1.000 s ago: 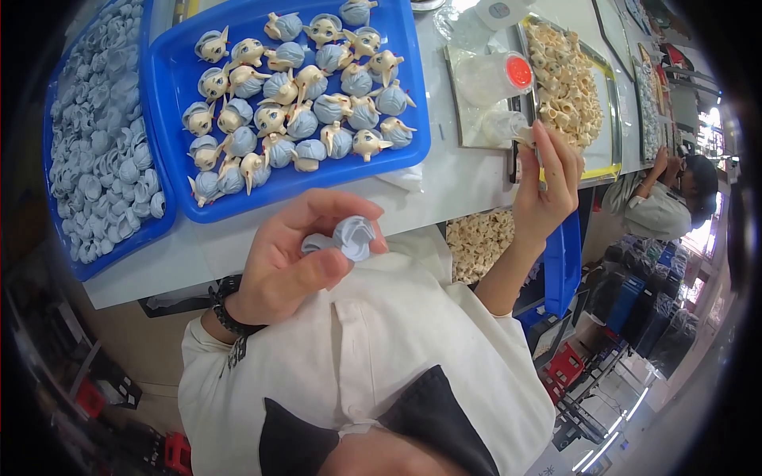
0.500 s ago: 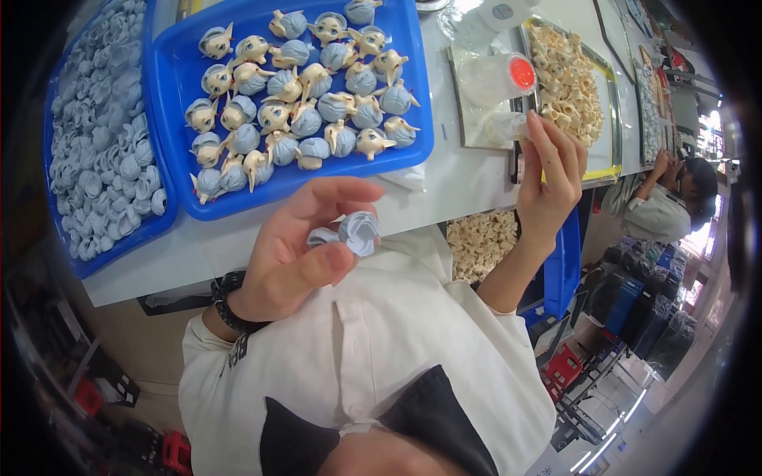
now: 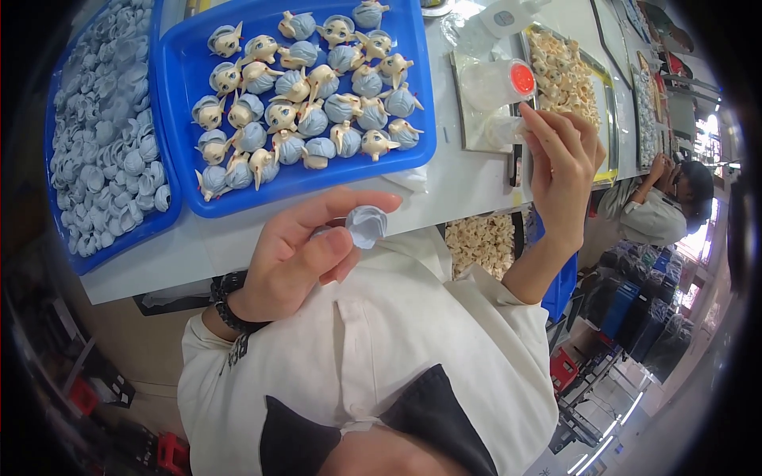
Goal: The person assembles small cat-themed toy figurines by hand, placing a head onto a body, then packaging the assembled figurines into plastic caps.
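Grey-blue shell [image 3: 367, 227], head view: your curled left hand [image 3: 298, 247] is pinching it near the blue tray [image 3: 317, 182]. Your right hand [image 3: 565, 163] is hovering, nearly closed, at a small clear cup [image 3: 500, 128]; whether it is gripping anything, I cannot tell.

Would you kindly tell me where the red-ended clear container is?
In the head view, the container is right of centre, just beyond the right hand, left of the cream parts.
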Demonstrator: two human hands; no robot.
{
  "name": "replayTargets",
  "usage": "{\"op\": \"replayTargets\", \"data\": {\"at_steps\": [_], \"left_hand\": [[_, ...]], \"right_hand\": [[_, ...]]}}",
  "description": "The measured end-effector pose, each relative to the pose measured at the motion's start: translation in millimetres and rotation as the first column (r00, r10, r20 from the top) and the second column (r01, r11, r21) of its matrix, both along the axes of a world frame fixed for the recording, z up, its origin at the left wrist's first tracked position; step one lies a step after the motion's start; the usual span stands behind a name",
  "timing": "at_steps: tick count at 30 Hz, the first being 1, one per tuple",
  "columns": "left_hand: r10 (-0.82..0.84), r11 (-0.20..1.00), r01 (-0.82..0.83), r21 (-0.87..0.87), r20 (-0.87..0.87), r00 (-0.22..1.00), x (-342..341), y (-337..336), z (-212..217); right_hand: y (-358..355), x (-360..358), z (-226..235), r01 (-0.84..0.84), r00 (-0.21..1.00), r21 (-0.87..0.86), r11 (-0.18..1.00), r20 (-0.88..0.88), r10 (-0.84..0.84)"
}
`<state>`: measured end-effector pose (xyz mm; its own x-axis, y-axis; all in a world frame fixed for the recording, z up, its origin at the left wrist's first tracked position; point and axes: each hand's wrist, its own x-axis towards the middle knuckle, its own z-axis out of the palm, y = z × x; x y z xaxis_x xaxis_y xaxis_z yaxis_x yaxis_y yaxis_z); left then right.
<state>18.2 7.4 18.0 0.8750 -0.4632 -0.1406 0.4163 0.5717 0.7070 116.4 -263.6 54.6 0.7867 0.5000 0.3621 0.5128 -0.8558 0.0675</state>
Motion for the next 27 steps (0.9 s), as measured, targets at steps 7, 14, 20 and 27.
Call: {"op": "replayTargets", "data": {"at_steps": [7,14,20,27], "left_hand": [[0.009,0.997,-0.006,0.080,-0.043,0.999,2,-1,5],[0.102,0.982,-0.121,0.144,0.133,0.986,-2,-5,-5],[0.184,0.955,-0.240,0.175,0.286,0.940,-6,-5,1],[0.248,0.911,-0.359,0.205,0.422,0.872,-6,-4,-2]], "right_hand": [[1,-16,8,-0.031,0.999,0.218,0.976,0.023,0.026],[64,-51,-13,-0.382,0.848,0.829,0.408,0.139,0.512],[87,-50,-7,-0.412,0.791,0.826,0.386,0.114,0.601],[86,-42,8,-0.429,0.732,0.705,0.564,-0.095,0.675]]}}
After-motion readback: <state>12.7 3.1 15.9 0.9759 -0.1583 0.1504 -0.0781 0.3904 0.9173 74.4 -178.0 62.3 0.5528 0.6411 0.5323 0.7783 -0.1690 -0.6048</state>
